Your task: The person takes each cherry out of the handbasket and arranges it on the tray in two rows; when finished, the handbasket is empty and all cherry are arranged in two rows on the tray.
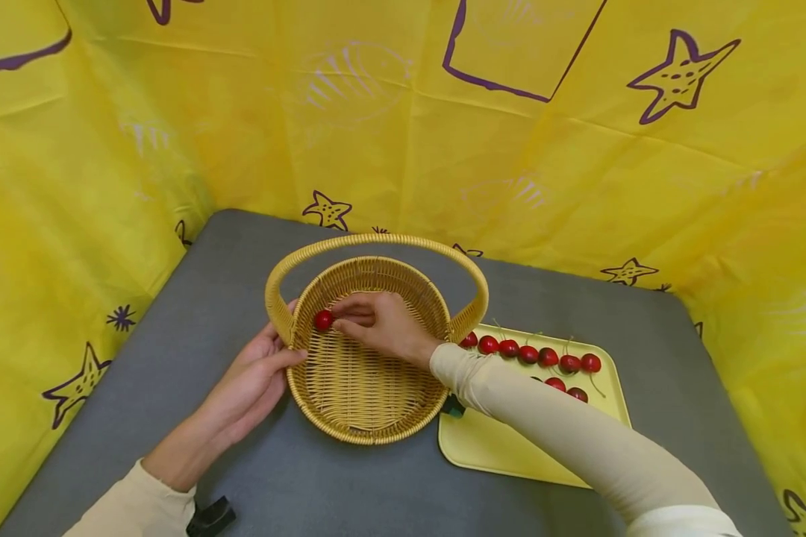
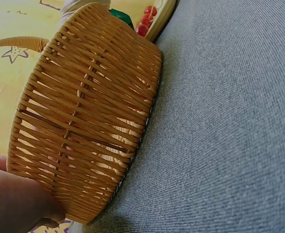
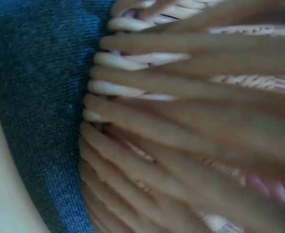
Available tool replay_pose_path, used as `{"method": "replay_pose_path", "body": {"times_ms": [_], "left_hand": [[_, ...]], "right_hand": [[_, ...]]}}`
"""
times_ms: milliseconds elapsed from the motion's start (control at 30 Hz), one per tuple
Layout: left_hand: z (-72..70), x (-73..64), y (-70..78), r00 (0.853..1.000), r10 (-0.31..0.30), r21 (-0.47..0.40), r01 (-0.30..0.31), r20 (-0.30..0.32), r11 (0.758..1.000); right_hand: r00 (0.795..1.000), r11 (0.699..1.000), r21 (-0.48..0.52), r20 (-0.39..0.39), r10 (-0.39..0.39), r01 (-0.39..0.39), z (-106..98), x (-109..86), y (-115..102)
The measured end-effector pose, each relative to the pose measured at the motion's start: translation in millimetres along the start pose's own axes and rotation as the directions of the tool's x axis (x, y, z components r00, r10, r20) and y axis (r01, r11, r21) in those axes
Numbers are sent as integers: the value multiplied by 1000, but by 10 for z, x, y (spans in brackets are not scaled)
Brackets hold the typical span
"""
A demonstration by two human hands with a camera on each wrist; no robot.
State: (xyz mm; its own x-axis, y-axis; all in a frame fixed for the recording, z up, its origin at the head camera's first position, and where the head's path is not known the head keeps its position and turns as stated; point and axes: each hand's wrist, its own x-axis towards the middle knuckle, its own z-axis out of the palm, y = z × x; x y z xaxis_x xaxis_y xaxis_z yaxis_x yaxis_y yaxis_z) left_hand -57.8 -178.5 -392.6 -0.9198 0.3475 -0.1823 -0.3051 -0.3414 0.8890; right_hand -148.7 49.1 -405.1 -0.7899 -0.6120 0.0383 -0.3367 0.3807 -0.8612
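A round wicker basket (image 1: 369,438) with an arched handle stands on the table. My left hand (image 1: 258,377) grips its left rim, thumb on top and fingers along the outer side; in the left wrist view that hand (image 2: 23,201) holds the edge of the woven wall (image 2: 91,111). Reaching inside the basket, my right hand (image 1: 386,324) pinches a red cherry (image 1: 323,321) at its fingertips, near the left inner wall. Only blurred basket weave (image 3: 181,126) fills most of the right wrist view, hiding that hand.
A pale yellow tray (image 1: 497,455) to the right of the basket carries several cherries (image 1: 528,354) with stems, partly hidden by the right sleeve (image 1: 564,418). The grey tabletop (image 1: 349,492) is enclosed by yellow patterned cloth (image 1: 389,149). The basket's handle (image 1: 376,239) arches behind the right hand.
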Motion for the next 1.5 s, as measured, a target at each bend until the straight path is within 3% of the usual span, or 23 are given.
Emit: {"method": "replay_pose_path", "body": {"times_ms": [100, 167, 333, 533, 767, 900, 1233, 1367, 1500], "left_hand": [[7, 17, 6, 1000, -4, 3, 4, 6, 1000], [12, 28, 8, 1000, -6, 4, 6, 8, 1000], [20, 60, -2, 1000, -15, 5, 15, 13, 1000], [35, 91, -11, 999, -25, 12, 25, 24, 1000], [53, 123, -3, 999, -24, 22, 23, 33, 999], [68, 119, 16, 999, -18, 31, 16, 43, 999], [16, -5, 27, 1000, -22, 40, 21, 17, 999], [-11, -18, 16, 1000, -13, 40, 12, 16, 999], [-25, -16, 16, 1000, -13, 48, 13, 7, 999]], "right_hand": [[999, 1000, 5, -40, 20, -20, -17, -17, 11], [1000, 999, -30, -23, 18, -18, -28, -24, 20], [999, 1000, 5, 43, -19, 18, -29, -13, 48], [999, 1000, 17, 38, -16, 15, -30, -49, 40], [986, 997, 72, 165, -9, -3, -18, -112, 6], [980, 996, 83, 196, -28, 12, -2, -122, -23], [972, 993, -87, 228, -58, 79, 190, -112, -166], [973, 998, -12, 225, -52, 56, 188, -142, -206], [981, 993, 108, 188, -56, 36, 63, -301, -316]]}}
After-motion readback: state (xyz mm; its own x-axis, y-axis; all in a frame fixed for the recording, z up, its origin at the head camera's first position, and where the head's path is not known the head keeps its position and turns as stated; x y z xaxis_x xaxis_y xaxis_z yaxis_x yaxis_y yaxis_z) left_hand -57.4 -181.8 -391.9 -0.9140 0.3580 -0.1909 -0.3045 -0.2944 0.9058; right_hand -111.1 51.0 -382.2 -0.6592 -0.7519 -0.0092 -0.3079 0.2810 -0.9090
